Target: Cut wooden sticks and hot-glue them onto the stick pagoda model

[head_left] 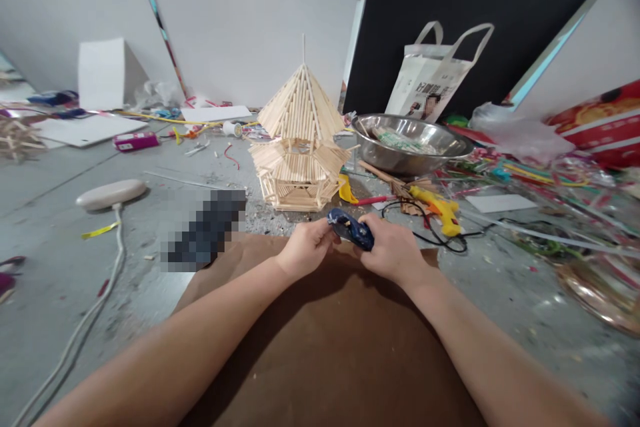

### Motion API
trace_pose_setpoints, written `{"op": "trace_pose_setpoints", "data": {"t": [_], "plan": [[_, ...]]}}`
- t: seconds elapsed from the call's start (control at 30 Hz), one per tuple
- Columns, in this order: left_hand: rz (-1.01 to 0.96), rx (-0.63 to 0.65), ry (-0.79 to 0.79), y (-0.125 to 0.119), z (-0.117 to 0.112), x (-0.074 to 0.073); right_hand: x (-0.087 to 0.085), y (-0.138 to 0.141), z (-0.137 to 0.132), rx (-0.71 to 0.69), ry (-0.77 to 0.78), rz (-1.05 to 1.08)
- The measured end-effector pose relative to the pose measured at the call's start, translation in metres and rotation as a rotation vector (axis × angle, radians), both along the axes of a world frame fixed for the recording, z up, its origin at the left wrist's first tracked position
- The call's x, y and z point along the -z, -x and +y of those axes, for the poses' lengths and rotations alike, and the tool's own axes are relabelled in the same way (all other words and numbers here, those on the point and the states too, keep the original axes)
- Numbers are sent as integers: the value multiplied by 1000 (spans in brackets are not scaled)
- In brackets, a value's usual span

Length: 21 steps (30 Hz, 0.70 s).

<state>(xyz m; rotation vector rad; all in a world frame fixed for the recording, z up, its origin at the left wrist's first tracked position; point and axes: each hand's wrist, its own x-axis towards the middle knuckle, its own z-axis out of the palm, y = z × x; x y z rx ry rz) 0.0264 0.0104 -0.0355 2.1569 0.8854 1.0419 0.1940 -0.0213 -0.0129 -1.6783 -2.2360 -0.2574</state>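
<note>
My right hand (pixel 393 247) is closed around a dark blue hand tool (pixel 351 228) with a curved, loop-like end; its exact kind does not show. My left hand (pixel 307 248) has its fingers pinched together close to the tool's left end. Whatever is between those fingers is too small or hidden to make out. Just beyond both hands stands a pagoda-like model (pixel 303 147) built of thin pale wooden sticks, with a pointed roof and a thin spike on top. Beneath my forearms lies a brown sheet (pixel 330 347).
Right of the model are a yellow glue gun (pixel 437 208) with a black cord, a steel bowl (pixel 410 147) and a white bag (pixel 425 83). On the left lie a blurred-out dark object (pixel 207 230), a grey-white corded device (pixel 111 195) and a purple box (pixel 136 141). Scraps litter the floor.
</note>
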Motion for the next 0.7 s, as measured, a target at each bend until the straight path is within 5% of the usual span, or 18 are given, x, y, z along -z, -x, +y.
{"op": "trace_pose_setpoints", "data": {"t": [0.37,0.7], "plan": [[-2,-57,-64,-1,0,2,-1,1,0,25,31,-1],[42,3,-222,-1,2,8,3,-7,6,-200,-140,51]]}}
